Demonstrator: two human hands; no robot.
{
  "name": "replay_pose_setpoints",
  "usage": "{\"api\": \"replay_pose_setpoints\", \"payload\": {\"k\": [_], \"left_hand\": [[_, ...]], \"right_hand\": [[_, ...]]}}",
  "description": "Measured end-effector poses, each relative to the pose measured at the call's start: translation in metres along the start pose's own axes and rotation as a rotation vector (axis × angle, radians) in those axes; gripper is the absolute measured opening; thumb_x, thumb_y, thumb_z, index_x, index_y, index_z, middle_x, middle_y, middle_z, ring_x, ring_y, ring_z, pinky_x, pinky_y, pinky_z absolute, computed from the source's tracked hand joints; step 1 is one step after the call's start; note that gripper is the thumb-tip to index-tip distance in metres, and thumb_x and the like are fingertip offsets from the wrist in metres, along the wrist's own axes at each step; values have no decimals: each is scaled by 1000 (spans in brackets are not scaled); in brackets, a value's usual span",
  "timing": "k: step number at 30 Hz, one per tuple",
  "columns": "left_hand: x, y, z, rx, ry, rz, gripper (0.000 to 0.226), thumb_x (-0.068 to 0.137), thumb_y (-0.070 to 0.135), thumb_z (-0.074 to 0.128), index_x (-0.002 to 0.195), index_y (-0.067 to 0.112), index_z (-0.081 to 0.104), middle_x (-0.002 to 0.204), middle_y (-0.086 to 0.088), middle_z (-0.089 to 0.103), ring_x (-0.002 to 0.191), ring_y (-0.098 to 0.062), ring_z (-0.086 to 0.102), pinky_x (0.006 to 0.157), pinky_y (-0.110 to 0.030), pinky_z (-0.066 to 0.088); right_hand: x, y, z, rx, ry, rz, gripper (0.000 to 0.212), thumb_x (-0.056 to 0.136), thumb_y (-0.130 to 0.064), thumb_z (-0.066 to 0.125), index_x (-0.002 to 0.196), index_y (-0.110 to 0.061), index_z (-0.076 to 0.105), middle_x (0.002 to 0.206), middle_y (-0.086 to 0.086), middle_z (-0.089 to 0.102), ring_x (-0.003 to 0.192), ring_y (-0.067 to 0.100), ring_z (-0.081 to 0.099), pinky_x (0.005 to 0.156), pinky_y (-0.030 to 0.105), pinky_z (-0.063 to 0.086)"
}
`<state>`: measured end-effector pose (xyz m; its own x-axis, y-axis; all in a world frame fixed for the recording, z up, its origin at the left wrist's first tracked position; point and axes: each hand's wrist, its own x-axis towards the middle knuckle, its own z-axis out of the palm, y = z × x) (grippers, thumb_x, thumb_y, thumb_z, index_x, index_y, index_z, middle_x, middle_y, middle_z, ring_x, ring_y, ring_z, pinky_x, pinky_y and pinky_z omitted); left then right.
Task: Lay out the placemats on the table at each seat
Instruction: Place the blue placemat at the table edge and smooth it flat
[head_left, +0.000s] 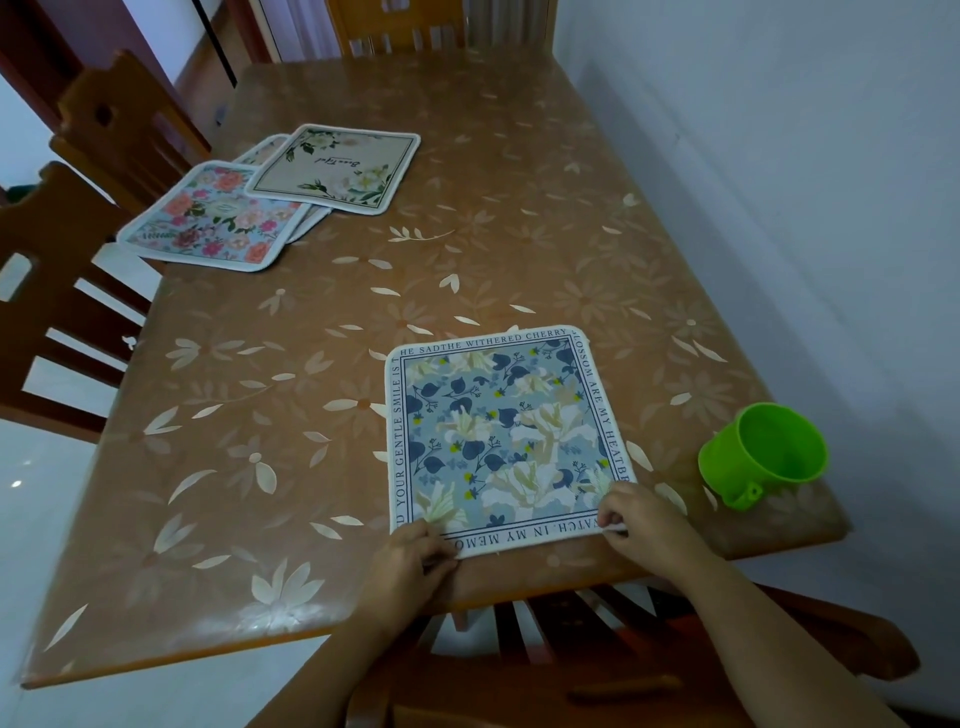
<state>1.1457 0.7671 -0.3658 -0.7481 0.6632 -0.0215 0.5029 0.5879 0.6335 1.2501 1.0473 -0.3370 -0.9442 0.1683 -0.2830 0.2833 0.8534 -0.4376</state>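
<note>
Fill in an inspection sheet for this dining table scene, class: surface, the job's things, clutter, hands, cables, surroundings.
Surface: brown table under a glossy floral-print cover.
Job's things: blue placemat lies flat at the near edge; pink floral placemat and cream placemat overlap in a loose pile at the far left, with at least one more mat beneath them.
Clutter: green cup tipped on its side, right of the blue placemat, apart from it.
Hands: left hand and right hand pinch the blue placemat's near corners with the fingers.
Cables: nothing seen.
Surroundings: wooden chairs at the left, far and near sides; pale wall on the right.
</note>
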Motion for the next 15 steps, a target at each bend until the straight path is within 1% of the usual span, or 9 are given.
{"api": "replay_pose_setpoints", "payload": {"k": [2,7,11,15], "left_hand": [[-1,0,0,-1,5,-14,12,69,6,76,77,12,71,85,-7,65,83,-22,58,72,-28,45],[-1,0,-2,1,1,-36,10,70,8,75,77,13,70,86,-3,65,84,-19,58,72,-23,42],[0,0,-3,-8,3,-49,9,69,7,75,75,13,71,84,-4,66,82,-19,59,71,-25,44],[-1,1,-3,-12,4,-54,8,70,8,75,75,12,71,84,-5,67,83,-21,59,71,-30,47]], "right_hand": [[-1,3,-1,32,22,22,5,76,-9,65,80,-11,63,80,-9,46,90,17,54,72,22,40],[-1,2,-1,79,37,76,6,73,-7,68,75,-12,66,80,-3,50,84,17,55,70,23,42],[-1,1,-1,111,42,96,6,72,-5,69,73,-10,67,79,0,51,83,19,56,70,25,44],[-1,1,-1,132,56,99,6,71,-4,70,72,-9,68,78,1,51,81,21,57,69,26,45]]}}
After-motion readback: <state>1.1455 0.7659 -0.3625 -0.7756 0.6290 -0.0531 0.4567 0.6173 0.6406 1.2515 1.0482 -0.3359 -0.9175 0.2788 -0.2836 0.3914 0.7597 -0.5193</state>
